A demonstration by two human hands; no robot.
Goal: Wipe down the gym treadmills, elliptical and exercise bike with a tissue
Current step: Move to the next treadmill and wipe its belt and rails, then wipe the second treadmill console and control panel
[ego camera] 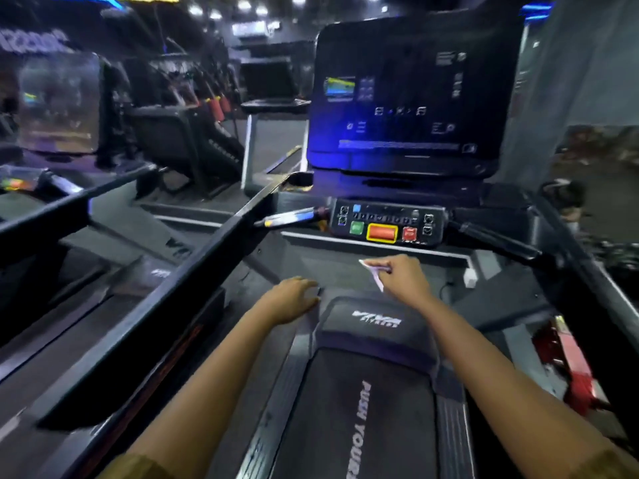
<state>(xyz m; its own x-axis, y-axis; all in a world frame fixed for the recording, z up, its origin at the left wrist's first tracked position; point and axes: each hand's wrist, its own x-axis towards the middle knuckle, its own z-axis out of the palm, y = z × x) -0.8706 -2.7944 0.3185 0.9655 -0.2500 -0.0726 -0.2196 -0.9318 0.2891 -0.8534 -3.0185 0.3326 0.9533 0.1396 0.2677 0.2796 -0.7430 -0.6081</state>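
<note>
Ahead, right hand (pixel 403 276) pinching tissue (pixel 369 266), left hand (pixel 294 299) at treadmill cover (pixel 373 335) edge

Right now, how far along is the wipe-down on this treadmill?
Done: nothing visible proves any surface has been wiped. In hand: the right hand pinches the tissue just below the button panel, above the motor cover; the left hand is open beside it. Left: the panel, the screen, the side rail and the neighbouring machines on the left.

My right hand (pixel 403 276) hides most of the tissue (pixel 370 266); figures on the treadmill screen (pixel 415 98) blur beyond reading.
</note>
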